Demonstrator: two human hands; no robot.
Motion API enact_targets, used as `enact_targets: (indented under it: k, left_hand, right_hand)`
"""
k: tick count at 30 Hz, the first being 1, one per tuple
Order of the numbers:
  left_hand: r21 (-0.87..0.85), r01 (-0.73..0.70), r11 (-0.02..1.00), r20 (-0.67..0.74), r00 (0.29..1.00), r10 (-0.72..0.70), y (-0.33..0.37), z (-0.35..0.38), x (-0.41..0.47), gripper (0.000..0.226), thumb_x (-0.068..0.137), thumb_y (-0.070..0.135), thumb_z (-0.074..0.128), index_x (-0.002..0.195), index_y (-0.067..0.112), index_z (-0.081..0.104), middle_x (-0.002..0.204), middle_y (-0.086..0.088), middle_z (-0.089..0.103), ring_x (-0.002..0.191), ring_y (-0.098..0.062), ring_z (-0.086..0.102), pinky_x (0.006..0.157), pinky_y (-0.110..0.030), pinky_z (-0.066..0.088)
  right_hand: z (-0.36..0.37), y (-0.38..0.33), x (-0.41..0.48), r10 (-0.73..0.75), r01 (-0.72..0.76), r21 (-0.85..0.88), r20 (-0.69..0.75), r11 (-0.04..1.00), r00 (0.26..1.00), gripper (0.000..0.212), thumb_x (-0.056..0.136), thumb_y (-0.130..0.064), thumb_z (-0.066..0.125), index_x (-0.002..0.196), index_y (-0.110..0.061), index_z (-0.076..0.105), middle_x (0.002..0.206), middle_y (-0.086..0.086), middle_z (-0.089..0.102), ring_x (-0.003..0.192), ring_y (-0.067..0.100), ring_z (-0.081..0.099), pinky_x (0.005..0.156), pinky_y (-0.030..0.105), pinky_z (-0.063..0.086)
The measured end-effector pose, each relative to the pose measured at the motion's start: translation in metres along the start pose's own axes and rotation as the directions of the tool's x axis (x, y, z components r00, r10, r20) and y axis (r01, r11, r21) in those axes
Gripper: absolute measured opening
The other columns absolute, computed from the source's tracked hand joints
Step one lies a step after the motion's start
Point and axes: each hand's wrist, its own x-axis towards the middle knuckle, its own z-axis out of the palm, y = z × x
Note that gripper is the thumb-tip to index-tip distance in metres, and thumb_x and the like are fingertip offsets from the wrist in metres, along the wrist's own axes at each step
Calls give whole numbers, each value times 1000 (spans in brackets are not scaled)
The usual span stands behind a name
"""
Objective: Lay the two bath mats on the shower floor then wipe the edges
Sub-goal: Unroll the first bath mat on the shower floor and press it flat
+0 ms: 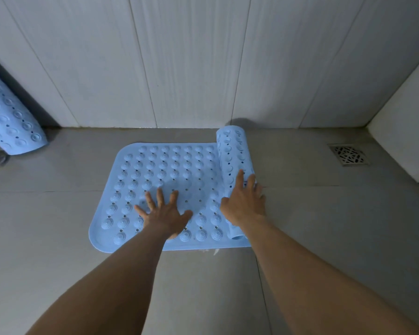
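First blue bath mat (155,180) is spread on the grey shower floor (58,213) near the far wall, its right part left in a roll (232,160). Left hand (163,213) is pressed flat, fingers splayed wide, likely to pin the laid part. Right hand (243,201) is laid open over the roll, likely to push it rightward. Second mat (10,117), rolled, is propped far left. Floor drain (348,154) is left uncovered, far right.
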Motion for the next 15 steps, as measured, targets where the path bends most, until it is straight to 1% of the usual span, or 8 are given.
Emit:
enact_targets:
  k: [2,4,5,7,9,11,13,15]
  left_hand:
    - [-8,-19,1000,-27,999,19,17,0,0,71,96,58,24,157,32,-2,166,-4,-16,149,-39,-21,112,-73,-5]
    - [-23,-27,999,-41,999,26,31,4,-2,64,99,50,18,156,36,-5,166,-5,-17,148,-42,-21,112,-72,-6]
    - [-32,-34,999,-52,998,32,38,8,-2,63,99,52,15,156,38,-6,166,-6,-17,148,-42,-21,112,-72,-8]
    - [-33,-51,998,-76,996,48,49,14,-3,70,97,64,12,157,33,-6,166,-5,-17,149,-37,-22,112,-70,-14]
    - [-27,-37,999,-95,995,34,60,19,-2,80,94,71,13,158,27,-7,165,-7,-18,149,-35,-23,112,-68,-14]
    - [-22,-42,999,-111,993,39,70,21,-2,75,97,65,15,158,27,-7,165,-9,-17,149,-38,-20,114,-70,-10]
    - [-4,-103,995,-113,988,102,83,21,-4,64,101,54,15,158,33,-6,166,-10,-15,150,-38,-17,113,-71,-6]
    - [-1,-135,991,-106,985,134,95,24,-6,61,102,53,12,157,35,-5,165,-11,-15,151,-36,-16,113,-71,-6]
  right_hand:
    - [0,7,1,-27,27,-9,-27,1000,999,77,95,-36,45,157,-34,-1,161,24,-4,146,45,12,116,58,22]
    - [1,12,0,-53,52,-28,-32,998,998,68,96,-34,41,156,-34,8,162,23,-7,146,46,10,116,61,19]
    - [2,15,0,-67,66,-35,-28,997,997,67,97,-37,39,157,-32,9,163,20,-10,147,46,7,117,61,16]
    - [3,22,2,-84,83,-36,-14,996,996,71,97,-45,39,158,-27,6,163,18,-14,149,45,2,118,61,13]
    - [3,33,6,-82,82,-37,3,996,997,81,96,-51,46,158,-26,1,163,19,-16,149,45,0,118,61,13]
    - [1,44,9,-67,68,-26,19,997,998,86,95,-48,50,158,-24,-2,163,21,-15,149,45,2,118,61,15]
    - [-4,51,10,-49,49,15,24,999,998,85,95,-42,49,159,-19,-3,163,22,-13,150,42,3,118,59,16]
    - [-9,56,12,-57,57,39,11,998,998,86,94,-35,49,159,-14,-3,164,21,-11,150,41,3,118,58,16]
